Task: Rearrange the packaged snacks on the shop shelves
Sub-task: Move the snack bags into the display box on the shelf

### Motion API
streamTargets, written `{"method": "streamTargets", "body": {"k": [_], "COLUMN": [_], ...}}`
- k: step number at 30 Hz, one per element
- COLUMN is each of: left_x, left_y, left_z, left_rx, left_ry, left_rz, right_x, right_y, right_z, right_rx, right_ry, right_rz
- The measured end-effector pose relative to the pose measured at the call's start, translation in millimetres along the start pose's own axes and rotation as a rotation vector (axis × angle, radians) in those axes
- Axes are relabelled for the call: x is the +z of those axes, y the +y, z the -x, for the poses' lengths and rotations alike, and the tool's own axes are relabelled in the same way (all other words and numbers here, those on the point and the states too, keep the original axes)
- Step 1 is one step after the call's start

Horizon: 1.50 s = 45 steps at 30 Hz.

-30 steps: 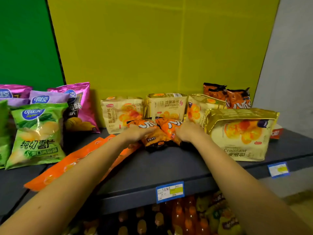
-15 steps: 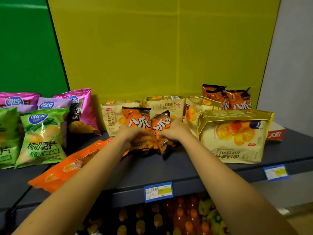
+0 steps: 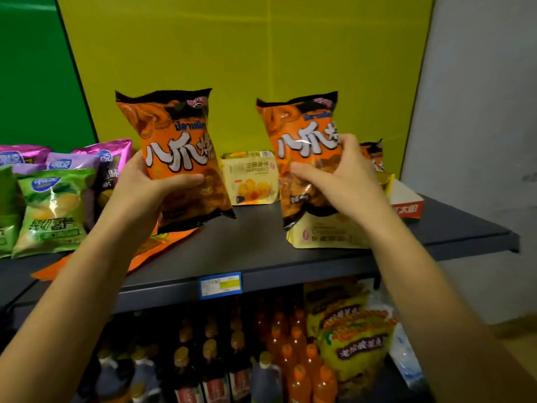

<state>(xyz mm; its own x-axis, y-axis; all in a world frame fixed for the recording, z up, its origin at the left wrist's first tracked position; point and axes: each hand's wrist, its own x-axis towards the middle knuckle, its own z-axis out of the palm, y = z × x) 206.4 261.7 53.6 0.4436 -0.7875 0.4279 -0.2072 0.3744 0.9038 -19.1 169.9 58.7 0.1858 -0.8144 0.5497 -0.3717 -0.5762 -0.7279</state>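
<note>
Both orange snack bags have risen off the shelf (image 3: pixel 261 245): our left hand (image 3: pixel 139 190) grips one orange bag (image 3: pixel 177 152), our right hand (image 3: pixel 340 181) another (image 3: pixel 302 146), held upright above it. Next we likely stand them at the far right.

Both orange snack bags, the left one (image 3: pixel 177 158) and the right one (image 3: pixel 305 152), show big white "八爪烧". The yellow pack (image 3: pixel 250 178) behind reads "Croissant". The shelf price tag (image 3: pixel 220 285) is too blurred.
</note>
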Motion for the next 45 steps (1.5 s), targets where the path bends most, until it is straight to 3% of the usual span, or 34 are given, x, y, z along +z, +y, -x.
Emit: {"method": "streamTargets", "body": {"k": [11, 23, 33, 45], "left_x": [126, 297, 405, 398], "left_y": [-19, -41, -68, -106], "left_z": [59, 35, -47, -105], "left_rx": [-0.031, 0.041, -0.007, -0.180], "left_ry": [-0.161, -0.325, -0.078, 0.252], "left_rz": [0.081, 0.135, 0.095, -0.101], "right_x": [-141, -219, -232, -176], "right_y": [114, 196, 241, 270], "right_z": [62, 23, -80, -173], "right_rx": [0.208, 0.246, 0.147, 0.135], "right_ry": [0.150, 0.199, 0.215, -0.037], "right_rz": [-0.069, 0.005, -0.131, -0.597]}}
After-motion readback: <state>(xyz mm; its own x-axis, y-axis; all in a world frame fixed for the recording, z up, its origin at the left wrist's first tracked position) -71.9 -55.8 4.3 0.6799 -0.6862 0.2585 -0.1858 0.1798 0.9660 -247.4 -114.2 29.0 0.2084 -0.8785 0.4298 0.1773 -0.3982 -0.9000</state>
